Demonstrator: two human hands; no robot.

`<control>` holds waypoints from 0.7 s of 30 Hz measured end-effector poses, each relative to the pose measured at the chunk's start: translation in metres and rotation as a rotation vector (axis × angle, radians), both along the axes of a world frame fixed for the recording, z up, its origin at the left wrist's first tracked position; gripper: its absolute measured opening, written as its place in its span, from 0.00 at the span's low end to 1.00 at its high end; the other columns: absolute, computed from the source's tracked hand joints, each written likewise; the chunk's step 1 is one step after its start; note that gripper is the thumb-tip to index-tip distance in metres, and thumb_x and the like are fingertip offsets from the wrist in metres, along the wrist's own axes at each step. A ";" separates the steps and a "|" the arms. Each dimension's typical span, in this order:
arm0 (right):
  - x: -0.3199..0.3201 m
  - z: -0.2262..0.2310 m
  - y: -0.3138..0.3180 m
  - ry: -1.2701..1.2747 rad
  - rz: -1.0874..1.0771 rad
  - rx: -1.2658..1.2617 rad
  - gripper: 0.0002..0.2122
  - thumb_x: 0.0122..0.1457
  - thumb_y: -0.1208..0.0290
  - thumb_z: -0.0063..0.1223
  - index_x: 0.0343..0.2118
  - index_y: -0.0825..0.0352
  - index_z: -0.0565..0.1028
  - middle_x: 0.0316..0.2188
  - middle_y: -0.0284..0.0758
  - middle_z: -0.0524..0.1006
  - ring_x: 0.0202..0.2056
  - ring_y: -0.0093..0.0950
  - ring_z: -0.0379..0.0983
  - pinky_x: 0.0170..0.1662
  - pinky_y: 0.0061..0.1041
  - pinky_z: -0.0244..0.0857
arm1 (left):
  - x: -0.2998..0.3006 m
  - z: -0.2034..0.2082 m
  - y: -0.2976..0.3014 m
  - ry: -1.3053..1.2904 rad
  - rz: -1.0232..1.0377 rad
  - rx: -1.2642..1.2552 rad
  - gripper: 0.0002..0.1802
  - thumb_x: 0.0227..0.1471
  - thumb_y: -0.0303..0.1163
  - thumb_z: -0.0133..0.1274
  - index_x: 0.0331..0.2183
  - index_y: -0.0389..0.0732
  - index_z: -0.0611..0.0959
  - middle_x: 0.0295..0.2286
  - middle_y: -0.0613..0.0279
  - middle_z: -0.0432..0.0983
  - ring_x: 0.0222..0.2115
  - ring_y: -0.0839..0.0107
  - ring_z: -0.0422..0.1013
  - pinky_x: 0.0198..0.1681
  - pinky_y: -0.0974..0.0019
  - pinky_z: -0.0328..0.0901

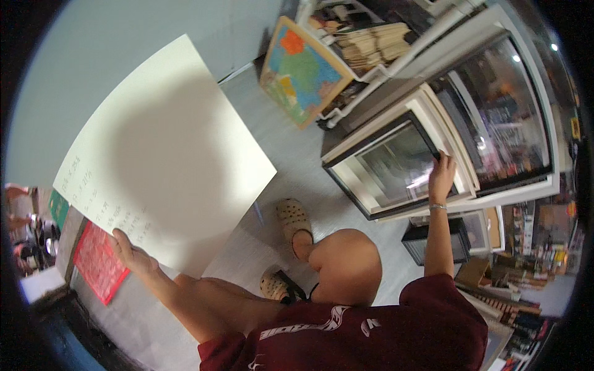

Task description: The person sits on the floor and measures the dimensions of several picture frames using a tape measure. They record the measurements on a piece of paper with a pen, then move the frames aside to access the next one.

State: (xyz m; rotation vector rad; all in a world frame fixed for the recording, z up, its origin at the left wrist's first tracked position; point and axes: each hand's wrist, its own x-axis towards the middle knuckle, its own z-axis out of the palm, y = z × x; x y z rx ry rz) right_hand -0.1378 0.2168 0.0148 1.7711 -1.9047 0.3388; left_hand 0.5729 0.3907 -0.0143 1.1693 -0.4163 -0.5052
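A large cream-white sheet of stiff paper or board (179,142), gently curved, stands up on my left side. My left hand (137,256) holds its lower edge, with the thumb on the near face beside some handwritten pencil notes. Over to the right, my right hand (442,176) grips the upper right side of a black picture frame (396,164) with a glazed front and a pale inner border. That frame leans in front of a cream frame (465,142) and a larger white-and-black glazed frame (516,105).
A colourful painting (303,71) leans by a shelf (374,46) of stacked papers. Below the frames stands a dark box-like frame (438,241). A red panel (102,263) lies at the left. My feet in beige clogs (292,217) are on the grey floor.
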 end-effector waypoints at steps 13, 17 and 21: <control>0.216 -0.107 -0.020 -0.366 0.572 0.240 0.06 0.58 0.72 0.54 0.36 0.68 0.74 0.30 0.42 0.74 0.34 0.42 0.71 0.39 0.40 0.63 | 0.046 0.011 0.098 -0.164 0.574 0.102 0.23 0.61 0.43 0.48 0.51 0.35 0.72 0.45 0.56 0.72 0.47 0.66 0.65 0.54 0.61 0.58; 0.328 -0.211 0.062 -0.363 0.755 1.114 0.19 0.58 0.55 0.56 0.36 0.71 0.76 0.33 0.43 0.78 0.35 0.42 0.75 0.41 0.40 0.68 | 0.014 0.010 0.122 -0.103 0.689 0.155 0.20 0.63 0.41 0.48 0.48 0.34 0.76 0.43 0.60 0.75 0.44 0.72 0.67 0.52 0.64 0.59; 0.368 -0.259 0.071 -0.028 0.724 1.106 0.25 0.53 0.46 0.56 0.36 0.70 0.79 0.32 0.47 0.79 0.36 0.45 0.76 0.46 0.43 0.64 | 0.014 0.026 0.096 0.023 0.421 -0.233 0.18 0.64 0.36 0.46 0.50 0.35 0.75 0.47 0.58 0.75 0.47 0.71 0.70 0.53 0.66 0.61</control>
